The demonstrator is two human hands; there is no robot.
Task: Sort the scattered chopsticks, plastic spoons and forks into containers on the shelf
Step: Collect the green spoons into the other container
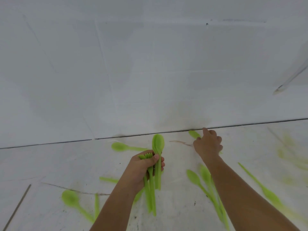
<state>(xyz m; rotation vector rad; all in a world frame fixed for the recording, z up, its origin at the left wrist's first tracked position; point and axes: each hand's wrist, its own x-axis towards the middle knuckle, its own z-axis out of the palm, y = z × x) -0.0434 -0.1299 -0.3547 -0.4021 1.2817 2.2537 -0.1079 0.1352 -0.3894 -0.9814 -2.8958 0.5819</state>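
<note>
Far left of the left hand (143, 165): one thin grey stick (18, 205), perhaps a chopstick. Nearer, two loose green spoons, near spoon (71, 199) and far spoon (120, 146). Clenches a bundle (158, 144) of forks and spoons in that fist, count unclear. Under the right forearm, a pair of spoons (193, 176); rightward, one blurred spoon (270, 195). Right hand (208, 144) palm down, curled over a wall-side spoon (194, 134); grasp unclear.

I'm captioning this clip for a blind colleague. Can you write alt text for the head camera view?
The left hand grips a bundle of green plastic spoons and forks while the right hand reaches to a green spoon by the wall. More green spoons lie scattered on the white surface.
</note>
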